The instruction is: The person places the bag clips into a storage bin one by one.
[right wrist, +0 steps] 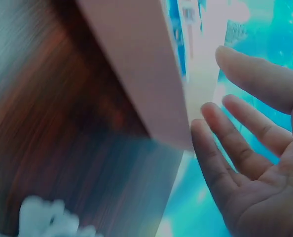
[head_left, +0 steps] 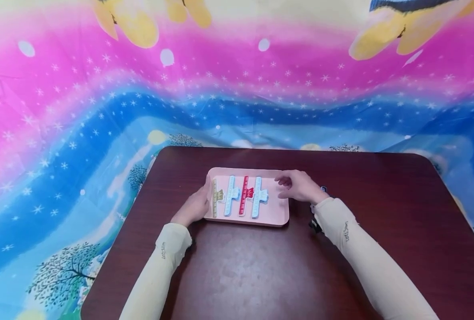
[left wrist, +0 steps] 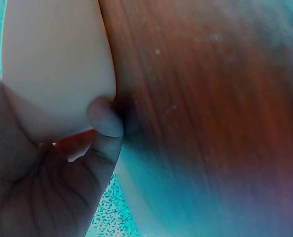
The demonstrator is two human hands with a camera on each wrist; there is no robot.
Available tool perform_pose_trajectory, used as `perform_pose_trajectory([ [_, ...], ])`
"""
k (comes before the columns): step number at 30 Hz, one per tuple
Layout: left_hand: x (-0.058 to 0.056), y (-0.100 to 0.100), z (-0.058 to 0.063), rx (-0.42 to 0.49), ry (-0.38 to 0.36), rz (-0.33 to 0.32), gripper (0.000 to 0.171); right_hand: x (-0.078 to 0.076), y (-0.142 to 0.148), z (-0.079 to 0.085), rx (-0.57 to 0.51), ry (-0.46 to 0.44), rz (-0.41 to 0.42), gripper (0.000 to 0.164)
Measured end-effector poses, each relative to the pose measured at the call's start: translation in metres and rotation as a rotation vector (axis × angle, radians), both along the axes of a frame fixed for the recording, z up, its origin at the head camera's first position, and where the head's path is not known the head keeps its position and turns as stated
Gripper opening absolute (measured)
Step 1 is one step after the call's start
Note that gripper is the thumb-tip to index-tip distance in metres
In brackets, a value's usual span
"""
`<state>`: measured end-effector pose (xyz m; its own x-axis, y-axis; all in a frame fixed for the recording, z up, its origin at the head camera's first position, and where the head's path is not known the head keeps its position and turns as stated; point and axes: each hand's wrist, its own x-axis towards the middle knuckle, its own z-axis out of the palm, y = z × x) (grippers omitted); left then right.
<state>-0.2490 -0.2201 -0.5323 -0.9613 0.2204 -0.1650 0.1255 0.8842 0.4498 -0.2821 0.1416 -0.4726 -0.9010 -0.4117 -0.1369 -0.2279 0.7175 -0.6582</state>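
A shallow pink tray (head_left: 274, 218) lies on the dark brown table. Several long-bar clips stand in a row inside it: an olive one (head_left: 215, 200) at the left, a light blue one (head_left: 229, 195), a red one (head_left: 243, 195), and another light blue one (head_left: 256, 198). My left hand (head_left: 194, 205) grips the tray's left side; in the left wrist view a fingertip (left wrist: 105, 118) curls at the lower edge of its wall. Over the right rim hovers my right hand (head_left: 298, 186), fingers spread and loosely bent, holding nothing. The right wrist view shows those fingers (right wrist: 240, 148) beside the tray wall.
The dark wooden table (head_left: 252, 275) has rounded far corners. Behind it hangs a pink and blue cloth (head_left: 237, 80) printed with snowflakes and trees. A small white object (right wrist: 48, 219), blurred, shows low in the right wrist view.
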Motion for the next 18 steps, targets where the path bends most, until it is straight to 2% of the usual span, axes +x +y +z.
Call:
perform_pose_trajectory([
  [5,0.001,-0.002,0.001,0.008,0.0,0.006,0.074,0.002,0.026,0.006,-0.015,0.057,-0.027,0.048],
  [9,0.002,-0.004,0.001,0.007,0.01,0.006,0.074,0.003,0.045,0.006,0.01,0.054,-0.042,0.047],
  [18,-0.002,-0.002,-0.003,0.002,0.009,-0.007,0.076,0.013,0.074,-0.014,0.109,0.008,0.013,0.053],
])
